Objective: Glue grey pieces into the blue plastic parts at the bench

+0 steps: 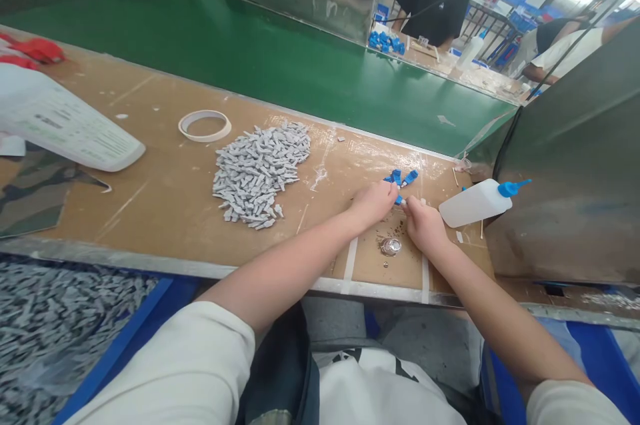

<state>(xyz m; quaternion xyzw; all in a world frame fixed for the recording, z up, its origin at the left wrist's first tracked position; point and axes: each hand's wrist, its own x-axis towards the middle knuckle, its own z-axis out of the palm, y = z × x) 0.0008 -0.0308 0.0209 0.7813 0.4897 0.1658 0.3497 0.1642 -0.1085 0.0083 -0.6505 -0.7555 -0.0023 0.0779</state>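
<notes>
My left hand is closed around a small blue plastic part, which shows between my two hands. My right hand is pinched close against the end of that part; what its fingers hold is too small to make out. Just beyond my left fingers lie several more blue parts on the brown-covered bench. Below my hands stands a small shiny round container with dark crumbs around it. Right of my right hand, a white squeeze bottle with a blue nozzle lies tilted.
A heap of small grey parts and a tape roll lie to the left. Farther left is a large white container. A green conveyor belt runs behind the bench; a person is across it. A blue bin holds grey parts.
</notes>
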